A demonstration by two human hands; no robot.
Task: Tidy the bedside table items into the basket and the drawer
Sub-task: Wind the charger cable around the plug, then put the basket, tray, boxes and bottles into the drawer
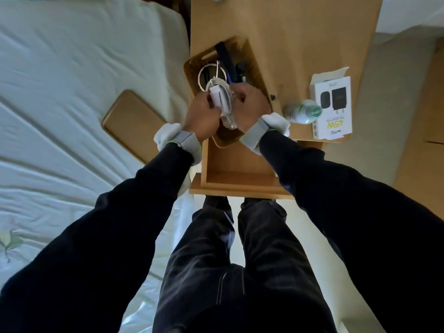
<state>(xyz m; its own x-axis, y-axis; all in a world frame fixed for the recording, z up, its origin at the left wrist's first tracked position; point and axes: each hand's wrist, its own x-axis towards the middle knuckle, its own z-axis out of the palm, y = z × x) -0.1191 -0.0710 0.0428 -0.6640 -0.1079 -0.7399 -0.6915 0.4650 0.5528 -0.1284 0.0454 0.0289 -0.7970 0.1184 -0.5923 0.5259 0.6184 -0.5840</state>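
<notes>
A wooden basket (258, 75) stands on the bedside table (300, 32), with dark pens and a ring-shaped coil inside. Over the basket's near end my left hand (204, 114) grips a white charger with its coiled white cable (222, 97). My right hand (247, 102) holds the same bundle from the right side, fingers curled. Below the hands the drawer (240, 171) is pulled open and its visible part is bare. A white charger box (332, 104) and a small green-capped bottle (304, 112) lie on the table's right side.
A wooden lid or tray (131, 123) lies on the white bed (72, 92) to the left. My legs stand in front of the drawer. A second bed's edge (413, 13) shows at the top right.
</notes>
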